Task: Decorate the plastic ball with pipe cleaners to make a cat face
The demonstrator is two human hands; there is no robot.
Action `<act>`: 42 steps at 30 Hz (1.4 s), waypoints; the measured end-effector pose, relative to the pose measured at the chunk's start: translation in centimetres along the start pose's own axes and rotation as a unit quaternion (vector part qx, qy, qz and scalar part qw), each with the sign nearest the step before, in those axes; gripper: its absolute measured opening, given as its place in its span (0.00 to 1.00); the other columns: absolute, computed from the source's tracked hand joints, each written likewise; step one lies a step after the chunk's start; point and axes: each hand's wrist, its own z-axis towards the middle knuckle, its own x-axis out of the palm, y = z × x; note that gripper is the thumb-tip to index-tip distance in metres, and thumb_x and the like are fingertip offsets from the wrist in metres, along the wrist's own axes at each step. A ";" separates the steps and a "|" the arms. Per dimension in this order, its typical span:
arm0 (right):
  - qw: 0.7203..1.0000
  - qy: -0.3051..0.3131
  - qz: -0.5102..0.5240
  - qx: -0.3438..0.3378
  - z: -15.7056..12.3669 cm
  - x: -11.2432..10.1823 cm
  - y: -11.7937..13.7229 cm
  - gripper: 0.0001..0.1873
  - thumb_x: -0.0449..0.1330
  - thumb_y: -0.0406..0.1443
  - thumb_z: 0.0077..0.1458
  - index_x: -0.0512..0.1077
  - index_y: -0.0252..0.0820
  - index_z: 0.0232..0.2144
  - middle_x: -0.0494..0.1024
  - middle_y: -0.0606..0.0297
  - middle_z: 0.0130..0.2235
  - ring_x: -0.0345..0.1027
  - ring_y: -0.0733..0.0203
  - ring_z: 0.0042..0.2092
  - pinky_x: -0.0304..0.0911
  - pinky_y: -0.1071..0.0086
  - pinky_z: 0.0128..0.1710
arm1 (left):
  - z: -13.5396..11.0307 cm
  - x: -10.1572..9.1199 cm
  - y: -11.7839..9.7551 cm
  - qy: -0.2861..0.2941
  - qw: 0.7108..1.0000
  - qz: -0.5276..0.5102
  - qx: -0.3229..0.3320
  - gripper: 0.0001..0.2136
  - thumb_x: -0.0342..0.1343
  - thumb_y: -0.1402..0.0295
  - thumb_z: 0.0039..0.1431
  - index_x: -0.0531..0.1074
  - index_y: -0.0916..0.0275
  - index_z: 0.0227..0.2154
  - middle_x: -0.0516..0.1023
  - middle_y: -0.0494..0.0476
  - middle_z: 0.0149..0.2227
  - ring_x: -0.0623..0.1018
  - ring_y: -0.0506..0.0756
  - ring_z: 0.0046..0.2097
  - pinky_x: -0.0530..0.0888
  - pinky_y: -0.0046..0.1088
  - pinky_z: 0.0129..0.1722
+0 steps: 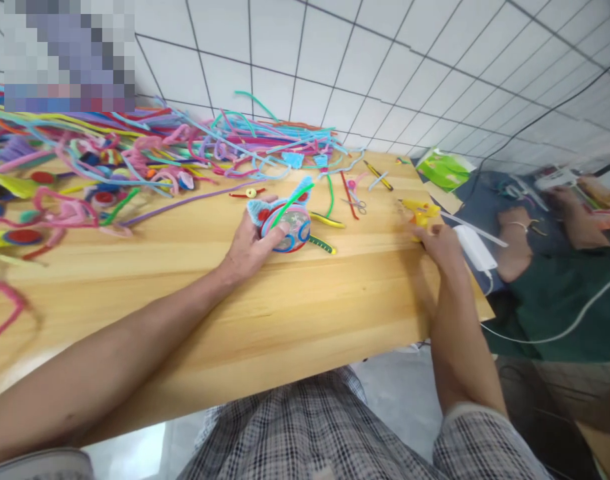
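My left hand (249, 243) rests on the wooden table (295, 313) with its fingers closed round a round craft piece (291, 227) made of coiled pipe cleaners in pink, blue and red, with a light blue fuzzy bit and a green stem sticking up. At the table's right edge my right hand (437, 243) is closed on the handle of a yellow glue gun (419, 211) lying on the wood. A white cable runs off from near that hand.
A big heap of coloured pipe cleaners (109, 157) covers the table's back left. Small scissors (355, 204), a yellow pencil-like tool (377, 175) and loose stems lie behind the craft piece. A green packet (443, 170) sits far right. Another person's arms (515, 243) work to the right.
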 end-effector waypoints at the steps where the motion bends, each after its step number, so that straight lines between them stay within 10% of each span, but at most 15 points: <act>1: 0.999 -0.030 -0.027 0.024 -1.1 -0.4 -0.3 0.25 0.73 0.59 0.71 0.83 0.44 0.41 0.89 0.36 0.47 0.84 0.28 0.55 0.77 0.35 0.62 | 0.0 0.1 -0.1 0.005 1.000 0.006 -0.001 0.42 0.76 0.29 0.71 0.79 0.54 0.72 0.88 0.68 0.71 0.89 0.73 0.70 0.87 0.58 0.76; 3: 0.998 -0.046 -0.030 0.008 -3.7 -0.9 0.1 0.19 0.72 0.54 0.71 0.84 0.46 0.42 0.90 0.37 0.50 0.85 0.26 0.58 0.77 0.29 0.66 | 0.0 0.2 -0.4 0.017 1.000 0.015 -0.002 0.43 0.74 0.29 0.72 0.77 0.56 0.74 0.87 0.69 0.72 0.89 0.73 0.71 0.86 0.59 0.76; 5: 0.986 -0.072 0.041 -0.148 -6.1 -1.1 2.3 0.16 0.68 0.50 0.76 0.86 0.47 0.49 0.92 0.43 0.53 0.87 0.30 0.60 0.80 0.31 0.68 | 0.1 0.2 -0.5 0.024 1.000 0.017 -0.001 0.44 0.74 0.29 0.72 0.76 0.57 0.74 0.87 0.70 0.73 0.88 0.73 0.72 0.86 0.59 0.76; 8: 0.907 -0.101 0.128 -0.389 -8.1 -1.1 8.6 0.19 0.65 0.49 0.82 0.87 0.51 0.64 0.92 0.46 0.65 0.85 0.30 0.71 0.76 0.28 0.78 | 0.1 0.1 -0.6 0.026 1.000 0.012 0.003 0.43 0.74 0.29 0.72 0.77 0.56 0.74 0.87 0.70 0.73 0.88 0.74 0.72 0.86 0.59 0.76; 13: 0.808 -0.072 0.178 -0.556 -6.4 -0.2 18.9 0.22 0.62 0.47 0.87 0.83 0.58 0.74 0.85 0.51 0.77 0.79 0.31 0.79 0.72 0.24 0.83 | 0.0 0.2 -0.2 0.022 1.000 -0.005 0.013 0.40 0.76 0.33 0.73 0.78 0.55 0.74 0.85 0.70 0.75 0.86 0.74 0.75 0.81 0.62 0.82; 22: 0.768 -0.067 0.216 -0.600 -5.5 4.1 21.1 0.18 0.62 0.40 0.88 0.90 0.57 0.67 0.93 0.54 0.61 0.88 0.40 0.64 0.83 0.40 0.72 | 0.0 0.5 0.0 0.015 1.000 -0.003 0.026 0.40 0.76 0.33 0.73 0.76 0.56 0.73 0.83 0.70 0.77 0.84 0.74 0.78 0.78 0.62 0.85; 42: 0.748 -0.120 0.237 -0.608 -6.8 5.5 20.9 0.19 0.60 0.33 0.85 0.91 0.53 0.58 0.94 0.57 0.50 0.88 0.49 0.51 0.81 0.55 0.54 | -0.4 0.2 -1.7 0.025 0.999 0.014 -0.020 0.41 0.65 0.28 0.79 0.79 0.55 0.77 0.85 0.67 0.77 0.84 0.74 0.79 0.81 0.60 0.83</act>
